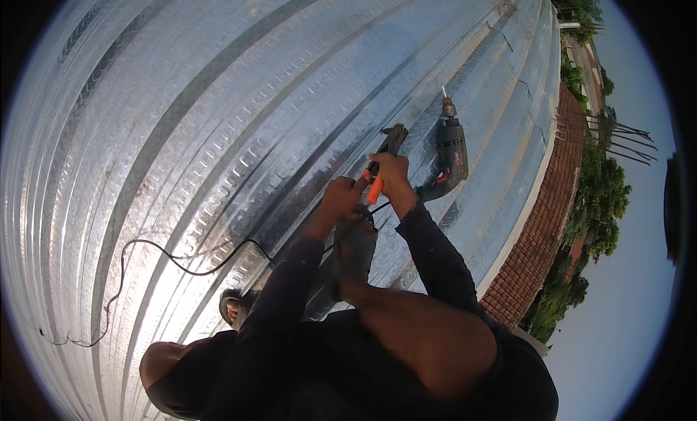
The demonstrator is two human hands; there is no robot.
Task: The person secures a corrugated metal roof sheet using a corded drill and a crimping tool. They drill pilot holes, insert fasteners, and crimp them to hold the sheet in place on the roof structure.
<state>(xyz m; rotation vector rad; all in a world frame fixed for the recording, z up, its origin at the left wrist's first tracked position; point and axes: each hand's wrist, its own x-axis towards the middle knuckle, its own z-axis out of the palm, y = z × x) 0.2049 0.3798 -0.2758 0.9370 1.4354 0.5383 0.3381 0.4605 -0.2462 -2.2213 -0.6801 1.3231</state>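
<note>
Both my hands are on a hand riveter (394,140) with a dark head and orange handles, held low over the ribbed metal roofing sheet (312,80). My left hand (341,197) is closed around one orange grip, and much of that grip is hidden by the fingers. Around the upper part of the handles, my right hand (393,176) is wrapped, with an orange end showing below it. To the right of the riveter a dark power drill (451,149) lies on the sheet, its chuck and bit pointing away from me.
A black cable (190,273) snakes across the sheet on the left. My sandalled foot (234,307) and bent knee are close below my hands. Along the right, the metal ends at an edge beside a brown tiled roof (543,236); bare steel bars (624,139) stick out beyond.
</note>
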